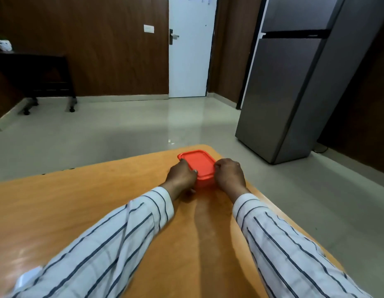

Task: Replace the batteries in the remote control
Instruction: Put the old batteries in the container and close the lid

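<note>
Red box (199,164): it sits near the far end of the orange tabletop (83,203), close to the rounded corner. Its red lid is on. It is flat and has round corners.
Left hand (180,175): you hold the left side of the red box with it. Your fingers (183,161) curl over the lid's edge, and your thumb rests on the near rim.
Right hand (229,173): you hold the right side of the red box with it. These fingers wrap around the side of the box too, so both hands grip it (one on each side).
Sleeves: both arms wear a white shirt with thin dark stripes. They stretch out over the tabletop toward the box.
Remote control: you cannot see it here, and you cannot see any batteries. You cannot tell what is in the box, because the lid hides the inside.
Fridge (294,82): a tall grey one stands on the floor to your right, well apart from the tabletop.
Door (190,61): a white one is shut in the brown wall, far ahead.
Bench (36,72): a dark one stands by the wall on your left.
</note>
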